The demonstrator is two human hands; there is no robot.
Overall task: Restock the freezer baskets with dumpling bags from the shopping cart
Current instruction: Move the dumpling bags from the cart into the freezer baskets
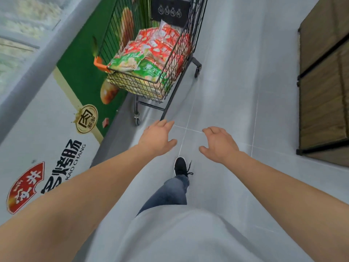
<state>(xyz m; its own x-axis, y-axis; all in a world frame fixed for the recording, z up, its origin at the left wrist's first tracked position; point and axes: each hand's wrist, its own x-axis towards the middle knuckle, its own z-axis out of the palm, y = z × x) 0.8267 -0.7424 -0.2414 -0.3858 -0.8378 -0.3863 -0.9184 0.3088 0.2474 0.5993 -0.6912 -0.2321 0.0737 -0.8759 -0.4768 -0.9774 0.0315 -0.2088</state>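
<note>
The person stands in a grey-tiled aisle with both bare arms stretched forward, and neither hand has anything in it. The left hand hangs over the floor with fingers loosely spread and the thumb out to the side; the right hand mirrors it, fingers relaxed and apart. They are held a bag's width from each other, which looks to me like a reach being readied for a two-handed lift.

Ahead of them sits the black wire shopping cart with an orange handle corner, parked tight against the chest freezer with the green and white printed side panel, presumably so each bag travels only a short way. The cart is heaped: red printed plastic dumpling bags lie on top toward the far end, green printed dumpling bags rest nearer the handle, and paler packs are stacked beneath them against the wire. The hands are near the cart's near end but not touching it.

The freezer's glass top shows at upper left, too blurred to make out baskets. A black laced shoe is planted forward, so I judge the person is stepping toward the cart. A brown wooden shelf unit with a black frame stands well apart on the right
</note>
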